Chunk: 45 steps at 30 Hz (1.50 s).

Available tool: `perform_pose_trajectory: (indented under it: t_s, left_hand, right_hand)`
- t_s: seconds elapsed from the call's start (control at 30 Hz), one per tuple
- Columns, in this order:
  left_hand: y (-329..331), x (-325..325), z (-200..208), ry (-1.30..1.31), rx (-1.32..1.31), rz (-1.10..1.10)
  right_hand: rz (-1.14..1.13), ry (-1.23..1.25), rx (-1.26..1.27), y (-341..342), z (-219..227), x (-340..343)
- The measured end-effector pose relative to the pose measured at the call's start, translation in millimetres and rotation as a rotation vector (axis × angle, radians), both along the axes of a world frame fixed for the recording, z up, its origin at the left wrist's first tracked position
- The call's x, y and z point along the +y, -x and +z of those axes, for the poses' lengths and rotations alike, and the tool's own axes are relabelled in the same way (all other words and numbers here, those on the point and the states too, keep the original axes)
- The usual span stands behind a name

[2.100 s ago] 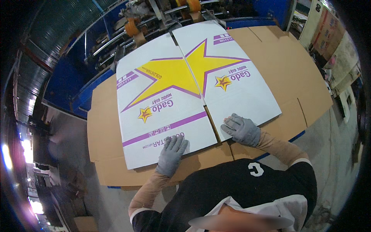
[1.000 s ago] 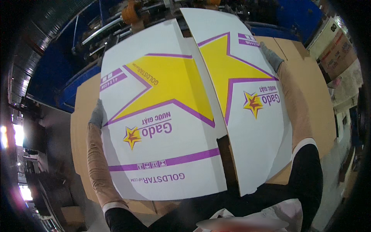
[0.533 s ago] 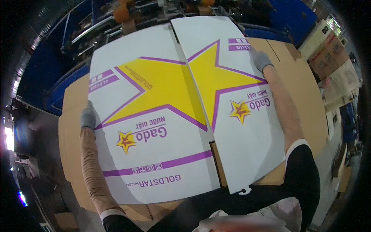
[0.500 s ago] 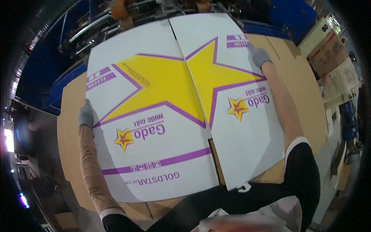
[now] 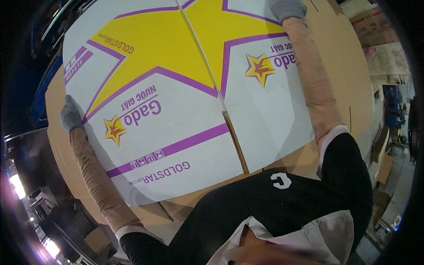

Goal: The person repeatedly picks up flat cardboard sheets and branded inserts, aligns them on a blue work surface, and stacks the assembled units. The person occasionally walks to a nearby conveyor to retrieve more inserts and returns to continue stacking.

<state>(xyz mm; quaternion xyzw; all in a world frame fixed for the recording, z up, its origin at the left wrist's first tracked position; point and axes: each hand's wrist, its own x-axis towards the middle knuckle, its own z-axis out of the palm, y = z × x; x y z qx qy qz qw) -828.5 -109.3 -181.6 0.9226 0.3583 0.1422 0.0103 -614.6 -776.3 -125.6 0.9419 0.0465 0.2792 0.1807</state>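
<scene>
A large flat white carton sheet (image 5: 185,104) lies in front of me, printed with a big yellow, purple-edged star and smaller star logos upside down to me. A slit runs down its middle and widens into a brown-edged notch near my body. My gloved left hand (image 5: 71,115) is closed on the sheet's left edge, thumb lying along the top face. At the far right, my gloved right hand (image 5: 289,9) grips the opposite edge, its fingers partly out of view. Brown cardboard (image 5: 338,79) shows beneath the sheet on both sides.
Blue machinery with metal bars (image 5: 57,20) stands at the far left. Stacked cartons (image 5: 377,28) are at the right beyond the brown cardboard. A small brown carton (image 5: 97,240) sits low on the left.
The sheet and both hands appear higher and farther left in the picture, and the view has shifted too. The machine rollers at the far side have mostly left the picture. Both hands keep their hold.
</scene>
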Motion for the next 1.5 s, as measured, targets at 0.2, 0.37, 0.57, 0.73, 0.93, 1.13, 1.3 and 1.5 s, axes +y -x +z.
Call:
perform_pose_trajectory:
  t_s: [0.2,0.37,0.57,0.73,0.93,1.13,1.3,1.5]
  left_hand:
    - [12.3,-44.2,14.9,-0.134,-0.206,0.037]
    - [68.3,-180.9,49.9,0.190,-0.404,-0.495]
    - [230.9,-327.7,67.4,0.132,0.068,-1.238]
    - [239.5,-315.1,49.3,-0.101,0.052,-1.219]
    - [224.4,-309.6,56.8,-0.292,-0.135,-1.197]
    - [190.6,-287.9,25.7,-0.348,-0.118,-1.056]
    - [158.0,-307.1,34.8,-0.240,-0.278,-0.813]
    - [261.2,-315.4,18.9,-0.017,-0.410,-0.785]
  right_hand:
    - [0.397,-0.359,0.010,34.2,-4.0,75.0]
    - [0.579,-0.486,0.232,144.2,23.0,62.1]
    - [0.930,-0.176,0.492,315.6,28.8,-23.4]
    - [0.958,-0.123,0.543,329.4,10.2,-50.6]
    - [1.018,-0.086,0.261,324.7,4.6,-27.0]
    - [0.914,-0.168,0.210,288.4,-20.0,-14.5]
    - [0.674,-0.322,0.129,244.6,-17.4,36.1]
    - [0.732,-0.499,0.228,250.6,-31.1,59.5]
